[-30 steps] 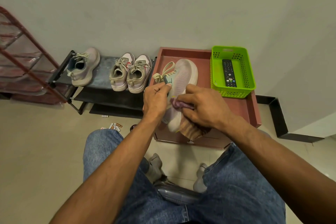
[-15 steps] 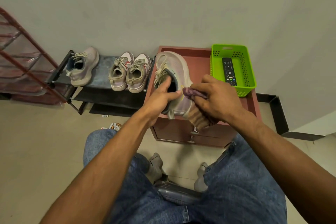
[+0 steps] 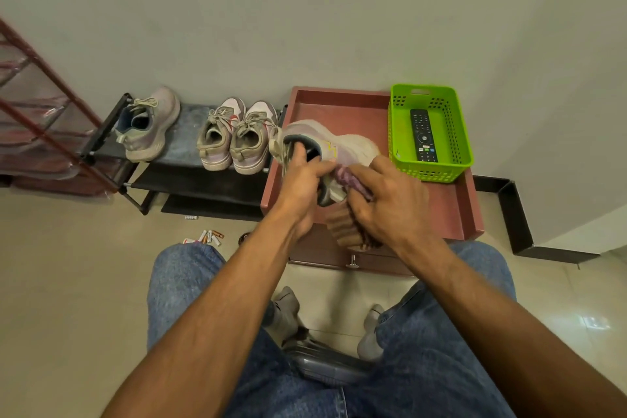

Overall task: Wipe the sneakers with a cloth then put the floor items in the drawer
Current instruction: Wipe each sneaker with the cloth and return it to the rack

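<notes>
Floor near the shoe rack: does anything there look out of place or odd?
Yes. Several small batteries lie loose on the floor, just in front of the black shoe rack and left of the person's knee. A small dark item lies beside them. They look dropped, not stored.

- One head-worn wide-angle camera looks forward and steeply down over the seated person's blue-jeaned knees (image 3: 190, 285) to the pale tiled floor (image 3: 68, 282).
- It faces a plain grey wall (image 3: 305, 10), which fills the upper part of the frame.
- Both forearms reach in from the lower edge, near the lens.
- Edges bend, probably from lens distortion.
</notes>
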